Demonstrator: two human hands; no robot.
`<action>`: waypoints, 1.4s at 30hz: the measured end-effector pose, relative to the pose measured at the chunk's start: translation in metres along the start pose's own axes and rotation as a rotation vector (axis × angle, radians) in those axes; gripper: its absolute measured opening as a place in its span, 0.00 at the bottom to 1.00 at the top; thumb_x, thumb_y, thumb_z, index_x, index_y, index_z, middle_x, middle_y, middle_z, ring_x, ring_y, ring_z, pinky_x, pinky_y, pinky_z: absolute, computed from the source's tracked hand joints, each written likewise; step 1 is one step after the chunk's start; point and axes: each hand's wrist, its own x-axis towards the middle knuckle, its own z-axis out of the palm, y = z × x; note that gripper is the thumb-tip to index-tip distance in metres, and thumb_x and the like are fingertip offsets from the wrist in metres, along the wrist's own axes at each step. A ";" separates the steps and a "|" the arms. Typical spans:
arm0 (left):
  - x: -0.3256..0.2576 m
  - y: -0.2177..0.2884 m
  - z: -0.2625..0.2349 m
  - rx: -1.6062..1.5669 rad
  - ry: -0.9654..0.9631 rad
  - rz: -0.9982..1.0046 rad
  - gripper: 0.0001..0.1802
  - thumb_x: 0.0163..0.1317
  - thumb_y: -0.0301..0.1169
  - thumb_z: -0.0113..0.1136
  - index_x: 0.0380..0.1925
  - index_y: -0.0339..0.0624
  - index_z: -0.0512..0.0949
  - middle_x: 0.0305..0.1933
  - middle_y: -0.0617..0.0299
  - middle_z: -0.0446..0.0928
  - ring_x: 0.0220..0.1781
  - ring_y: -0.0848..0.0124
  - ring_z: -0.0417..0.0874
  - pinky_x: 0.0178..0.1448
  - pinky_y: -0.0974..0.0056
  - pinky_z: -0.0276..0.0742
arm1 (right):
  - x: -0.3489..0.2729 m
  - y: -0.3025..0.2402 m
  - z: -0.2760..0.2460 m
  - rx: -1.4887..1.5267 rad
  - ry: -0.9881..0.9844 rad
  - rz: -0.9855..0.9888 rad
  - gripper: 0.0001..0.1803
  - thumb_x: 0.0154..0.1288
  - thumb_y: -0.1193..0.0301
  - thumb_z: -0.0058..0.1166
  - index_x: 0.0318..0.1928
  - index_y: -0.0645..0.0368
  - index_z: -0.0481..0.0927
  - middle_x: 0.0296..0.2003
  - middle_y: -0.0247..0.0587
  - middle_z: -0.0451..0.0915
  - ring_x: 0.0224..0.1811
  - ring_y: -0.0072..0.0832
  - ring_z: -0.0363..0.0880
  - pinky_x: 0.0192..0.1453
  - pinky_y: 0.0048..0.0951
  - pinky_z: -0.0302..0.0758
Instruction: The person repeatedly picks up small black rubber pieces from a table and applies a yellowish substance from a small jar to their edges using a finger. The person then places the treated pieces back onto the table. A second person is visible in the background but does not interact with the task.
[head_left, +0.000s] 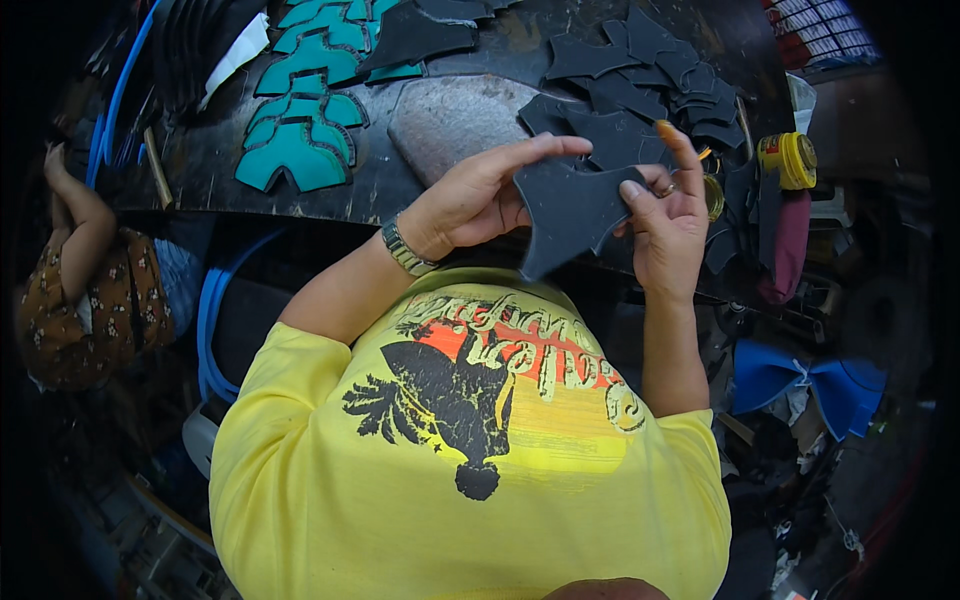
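A black cut-out piece of sheet material [575, 215], with curved edges and pointed corners, is held up at the table's near edge. My right hand [668, 215] pinches its right corner, thumb on the upper face and one fingertip raised. At the piece's left side, my left hand [485, 190] also holds it, a finger stretched along the top edge. The other left fingers are partly hidden behind the piece. Just beyond lies a loose pile of similar black pieces [630, 90]. A grey stone slab [455, 115] rests left of that pile.
Overlapping teal cut pieces [295, 155] lie on the dark table [400, 195] at the left. A yellow-lidded container [795, 160] stands at the right edge, near a maroon cloth [788, 245]. Another person [100, 290] is at far left. Blue sheet material [790, 375] sits lower right.
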 end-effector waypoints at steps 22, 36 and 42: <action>-0.019 -0.027 0.000 0.242 0.344 0.081 0.15 0.69 0.30 0.63 0.48 0.27 0.81 0.48 0.54 0.84 0.46 0.70 0.86 0.47 0.70 0.83 | -0.012 0.026 0.006 -0.213 -0.003 -0.196 0.22 0.70 0.84 0.47 0.63 0.62 0.76 0.57 0.39 0.72 0.52 0.21 0.76 0.59 0.24 0.74; -0.021 -0.023 0.012 0.170 0.255 0.063 0.15 0.68 0.28 0.64 0.50 0.27 0.80 0.50 0.54 0.83 0.49 0.69 0.86 0.53 0.66 0.84 | -0.006 0.032 0.012 -0.401 -0.100 -0.229 0.25 0.68 0.86 0.48 0.63 0.58 0.79 0.62 0.38 0.70 0.58 0.24 0.73 0.63 0.25 0.71; -0.020 -0.019 0.010 0.129 0.249 0.042 0.17 0.69 0.28 0.62 0.52 0.25 0.78 0.52 0.53 0.82 0.51 0.67 0.85 0.56 0.63 0.85 | -0.009 0.032 0.006 -0.480 -0.165 -0.275 0.23 0.66 0.89 0.48 0.59 0.61 0.81 0.61 0.39 0.70 0.60 0.27 0.74 0.64 0.27 0.72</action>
